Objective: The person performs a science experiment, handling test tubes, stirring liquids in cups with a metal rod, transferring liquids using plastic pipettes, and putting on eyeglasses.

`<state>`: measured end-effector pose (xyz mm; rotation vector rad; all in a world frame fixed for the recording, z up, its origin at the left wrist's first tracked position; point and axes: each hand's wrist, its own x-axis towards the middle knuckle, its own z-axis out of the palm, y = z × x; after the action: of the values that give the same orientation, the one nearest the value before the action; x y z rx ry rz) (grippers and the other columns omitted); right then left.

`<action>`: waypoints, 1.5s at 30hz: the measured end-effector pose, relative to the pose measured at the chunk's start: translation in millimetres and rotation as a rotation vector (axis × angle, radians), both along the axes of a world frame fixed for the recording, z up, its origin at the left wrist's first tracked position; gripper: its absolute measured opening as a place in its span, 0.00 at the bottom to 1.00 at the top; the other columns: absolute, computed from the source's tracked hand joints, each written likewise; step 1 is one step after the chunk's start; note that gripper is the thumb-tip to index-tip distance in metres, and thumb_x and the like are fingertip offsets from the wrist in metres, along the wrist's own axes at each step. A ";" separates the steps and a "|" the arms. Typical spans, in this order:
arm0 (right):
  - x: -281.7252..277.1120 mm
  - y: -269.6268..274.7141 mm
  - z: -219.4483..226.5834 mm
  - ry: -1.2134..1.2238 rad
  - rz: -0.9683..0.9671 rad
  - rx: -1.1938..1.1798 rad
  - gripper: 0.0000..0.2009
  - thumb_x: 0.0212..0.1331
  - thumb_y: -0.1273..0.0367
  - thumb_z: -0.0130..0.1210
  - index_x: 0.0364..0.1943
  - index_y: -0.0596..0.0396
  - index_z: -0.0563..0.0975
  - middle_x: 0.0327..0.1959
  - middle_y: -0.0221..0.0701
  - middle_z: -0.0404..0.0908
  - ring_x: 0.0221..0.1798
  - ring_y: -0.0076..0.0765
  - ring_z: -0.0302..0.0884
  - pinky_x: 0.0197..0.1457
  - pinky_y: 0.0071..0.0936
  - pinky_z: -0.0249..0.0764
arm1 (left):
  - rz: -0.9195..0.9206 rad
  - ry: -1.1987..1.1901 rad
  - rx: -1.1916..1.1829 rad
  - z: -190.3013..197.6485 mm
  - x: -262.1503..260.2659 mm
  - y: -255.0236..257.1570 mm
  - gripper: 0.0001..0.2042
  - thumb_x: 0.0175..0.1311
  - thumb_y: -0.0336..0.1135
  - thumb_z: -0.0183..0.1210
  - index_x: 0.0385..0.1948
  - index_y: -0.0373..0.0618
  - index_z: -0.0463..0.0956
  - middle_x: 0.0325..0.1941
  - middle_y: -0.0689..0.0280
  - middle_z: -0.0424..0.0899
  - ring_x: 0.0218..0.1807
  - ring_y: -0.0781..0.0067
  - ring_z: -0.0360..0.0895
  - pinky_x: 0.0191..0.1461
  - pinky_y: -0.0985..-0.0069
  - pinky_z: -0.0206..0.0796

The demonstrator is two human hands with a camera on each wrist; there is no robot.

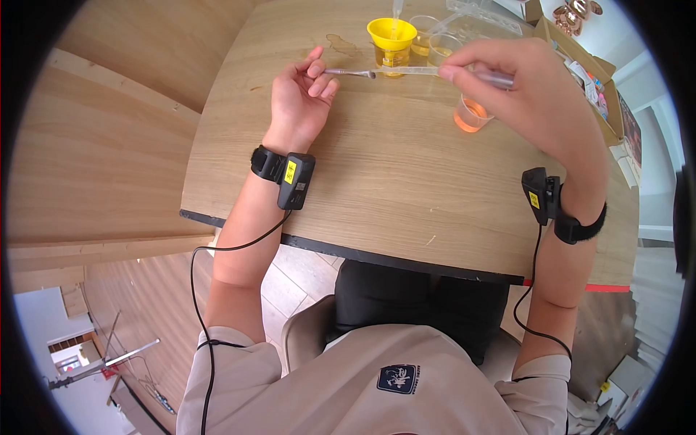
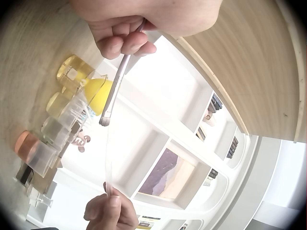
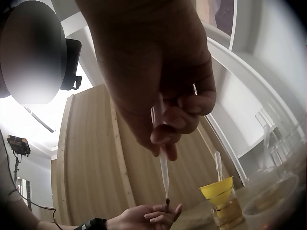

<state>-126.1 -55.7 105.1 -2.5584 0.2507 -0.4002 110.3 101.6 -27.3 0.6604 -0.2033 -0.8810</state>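
My left hand (image 1: pixel 299 101) grips the handle of a small brush (image 2: pixel 115 91), its short dark bristles pointing right in the head view. From the right, my right hand (image 1: pixel 536 94) holds a clear plastic dropper (image 1: pixel 409 70) level, bulb end inside the fingers. The dropper's narrow tip meets the bristles in the head view. Just behind them, a yellow funnel (image 1: pixel 391 32) sits on a glass vessel of amber liquid (image 2: pixel 73 71). Another dropper (image 3: pixel 218 165) stands in the funnel. A plastic cup with orange liquid (image 1: pixel 473 116) stands below my right hand.
Clear cups (image 1: pixel 422 45) of pale yellow liquid stand right of the funnel. A cardboard box (image 1: pixel 615 116) of small items lies along the right edge, near a shiny copper-coloured figurine (image 1: pixel 578 13). A wet patch (image 1: pixel 342 46) marks the wooden table (image 1: pixel 377 188) left of the funnel.
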 end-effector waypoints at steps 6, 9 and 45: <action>1.2 -3.0 -0.8 0.025 0.004 -0.037 0.11 0.67 0.65 0.60 0.40 0.61 0.84 0.23 0.28 0.78 0.27 0.20 0.70 0.33 0.21 0.68 | -0.001 -0.003 0.005 -0.6 0.7 -0.2 0.16 0.75 0.27 0.35 0.59 0.34 0.63 0.27 0.71 0.65 0.21 0.80 0.55 0.31 0.78 0.55; 1.6 -4.9 -4.6 0.021 0.011 -0.089 0.12 0.66 0.65 0.60 0.40 0.61 0.84 0.24 0.29 0.78 0.27 0.20 0.71 0.32 0.21 0.68 | 0.000 -0.003 0.005 -0.8 0.5 -0.2 0.16 0.75 0.27 0.35 0.59 0.34 0.64 0.27 0.71 0.65 0.21 0.80 0.55 0.31 0.78 0.55; 2.0 -4.9 -5.5 0.070 -0.004 -0.049 0.12 0.65 0.64 0.61 0.38 0.62 0.83 0.20 0.28 0.75 0.25 0.20 0.69 0.36 0.21 0.72 | 0.018 -0.035 0.030 0.4 -1.2 -1.2 0.15 0.73 0.27 0.36 0.56 0.33 0.66 0.25 0.71 0.65 0.21 0.80 0.55 0.31 0.78 0.56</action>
<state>-124.1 -60.6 99.6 -2.6229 0.2753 -0.3228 109.1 100.4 -26.9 0.7047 -0.2152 -0.8571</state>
